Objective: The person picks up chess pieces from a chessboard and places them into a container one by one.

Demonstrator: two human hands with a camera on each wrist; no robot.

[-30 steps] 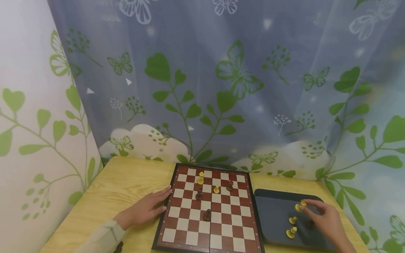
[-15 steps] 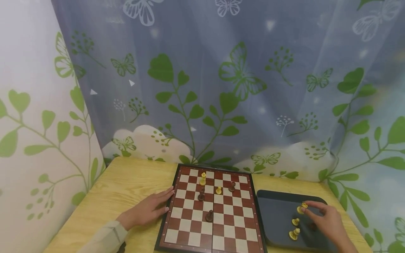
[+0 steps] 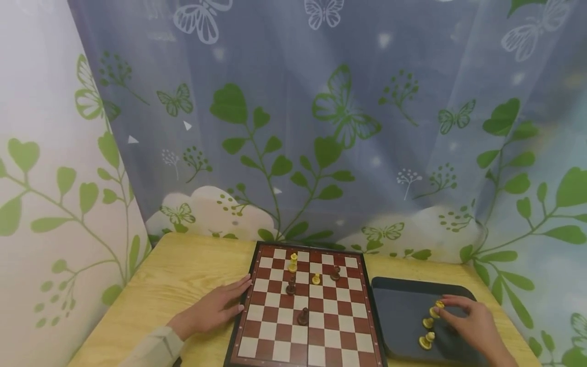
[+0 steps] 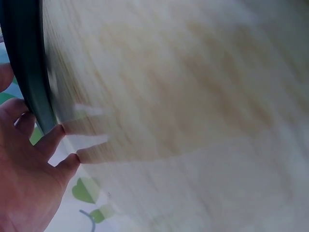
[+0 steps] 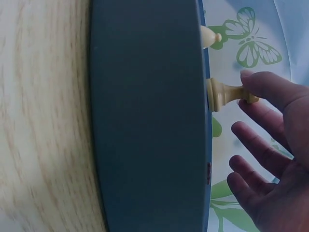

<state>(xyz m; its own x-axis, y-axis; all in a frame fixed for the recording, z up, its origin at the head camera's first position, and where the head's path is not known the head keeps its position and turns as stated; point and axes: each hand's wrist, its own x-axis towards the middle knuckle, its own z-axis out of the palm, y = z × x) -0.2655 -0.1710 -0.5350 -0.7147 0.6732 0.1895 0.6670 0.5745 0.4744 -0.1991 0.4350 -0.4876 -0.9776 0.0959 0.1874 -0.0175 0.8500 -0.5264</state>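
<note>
My right hand (image 3: 474,321) pinches a yellow chess piece (image 3: 434,311) by its top between thumb and index finger, over the dark tray (image 3: 399,300). In the right wrist view the chess piece (image 5: 221,95) shows a wide round base close to the tray's rim, and my fingers partly cover its top. A yellow pawn (image 3: 428,323) and a larger yellow piece (image 3: 426,341) stand in the tray, nearer me. My left hand (image 3: 208,313) rests along the left edge of the chessboard (image 3: 235,336), fingers extended, fingertips at its frame; the left wrist view shows this hand (image 4: 29,164) beside the dark edge.
On the board stand a tall yellow piece (image 3: 293,264), a small yellow pawn (image 3: 316,279) and dark brown pieces (image 3: 291,287), one a brown piece (image 3: 303,317) near the middle. The wooden table (image 3: 192,260) meets a patterned curtain (image 3: 284,153) at the back.
My right hand has brought the held chess piece slightly toward me, closer to the yellow pawn in the tray. The left hand stays at the board's edge. The head view has shifted a little.
</note>
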